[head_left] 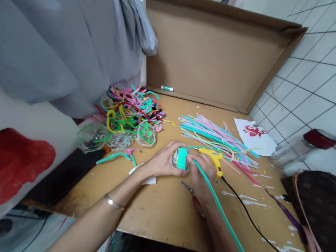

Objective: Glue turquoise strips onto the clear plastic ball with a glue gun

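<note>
Take the clear piece as the clock's centre. Toward 8 to 9 o'clock lies a black slab (61, 175), and at 10 a tangled pile (132, 110) of coloured strips. The left hand (163, 157), at 9, curls its fingers and thumb around the clear piece (176, 159), which is banded in teal and held above the table (161, 215). Scissors (189, 188) lie at 5, red handle partly hidden. The right hand (198, 182), toward 4, pinches a teal strip (226, 220) between thumb and forefinger beside the piece. A yellow glue gun (214, 155) sits at 3; a strip bundle (214, 133) and paper (257, 137) lie near 2. A tumbler (297, 149) stands tilted in view before 3, a bag (321, 216) just past it.
</note>
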Motion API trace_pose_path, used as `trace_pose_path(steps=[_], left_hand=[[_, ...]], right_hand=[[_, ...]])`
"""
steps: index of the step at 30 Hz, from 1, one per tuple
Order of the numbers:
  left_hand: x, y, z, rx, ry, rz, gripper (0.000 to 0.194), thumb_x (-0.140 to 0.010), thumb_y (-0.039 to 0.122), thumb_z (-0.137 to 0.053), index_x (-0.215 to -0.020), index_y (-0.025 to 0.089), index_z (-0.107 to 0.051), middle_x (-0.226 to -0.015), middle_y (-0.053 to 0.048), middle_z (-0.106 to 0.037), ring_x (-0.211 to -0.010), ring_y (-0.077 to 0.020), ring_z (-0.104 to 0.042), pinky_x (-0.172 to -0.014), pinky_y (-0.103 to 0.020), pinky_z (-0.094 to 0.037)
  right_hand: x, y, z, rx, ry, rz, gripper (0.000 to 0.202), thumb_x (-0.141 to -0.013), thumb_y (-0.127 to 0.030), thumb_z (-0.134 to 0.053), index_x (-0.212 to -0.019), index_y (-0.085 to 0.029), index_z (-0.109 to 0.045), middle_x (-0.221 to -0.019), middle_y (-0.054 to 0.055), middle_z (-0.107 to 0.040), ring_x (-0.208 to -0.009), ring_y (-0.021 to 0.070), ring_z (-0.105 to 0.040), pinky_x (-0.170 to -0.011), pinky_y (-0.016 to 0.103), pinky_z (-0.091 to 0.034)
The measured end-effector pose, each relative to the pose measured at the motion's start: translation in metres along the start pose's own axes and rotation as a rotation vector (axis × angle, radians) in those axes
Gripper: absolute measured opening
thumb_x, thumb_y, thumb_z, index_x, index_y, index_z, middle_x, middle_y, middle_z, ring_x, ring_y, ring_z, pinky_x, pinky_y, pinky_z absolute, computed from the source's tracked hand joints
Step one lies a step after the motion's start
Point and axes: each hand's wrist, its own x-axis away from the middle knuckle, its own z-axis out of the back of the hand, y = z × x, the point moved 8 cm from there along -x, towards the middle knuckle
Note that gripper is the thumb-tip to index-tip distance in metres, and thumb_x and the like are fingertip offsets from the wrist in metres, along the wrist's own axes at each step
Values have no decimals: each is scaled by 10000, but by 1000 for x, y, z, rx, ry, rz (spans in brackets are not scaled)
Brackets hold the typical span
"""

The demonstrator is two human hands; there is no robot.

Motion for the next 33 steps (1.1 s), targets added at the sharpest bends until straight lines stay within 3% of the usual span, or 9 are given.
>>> trace_pose_path(steps=[18, 24, 33], left_hand=[[0, -2, 0, 4, 0, -8, 751, -608, 381, -790, -1264, 189, -477, -1228, -93, -551, -1124, -259, -561, -982, -385, -475], [0, -4, -1, 20, -12, 11, 745, -601, 345, -797, -1258, 209, -473, -1225, -79, -550, -1126, -255, -557, -991, -390, -467], [1, -3, -1, 27, -29, 33, 854, -617, 377, -805, -1350, 208, -401, -1306, -99, -515, -1200, -265, -532, -1040, -400, -443]], right_hand=[[2, -4, -2, 35, -51, 70, 177, -915, -252, -513, -831, -214, -664, -750, 34, -664, -726, 167, -601, -692, 330, -491], [3, -2, -4, 13, -51, 27, 211, -925, -259, -486, -826, -216, -668, -765, 33, -656, -745, 167, -596, -696, 328, -481], [4, -3, -4, -4, -49, 36, 193, -923, -238, -498, -820, -209, -659, -760, 29, -640, -742, 157, -579, -678, 304, -459]])
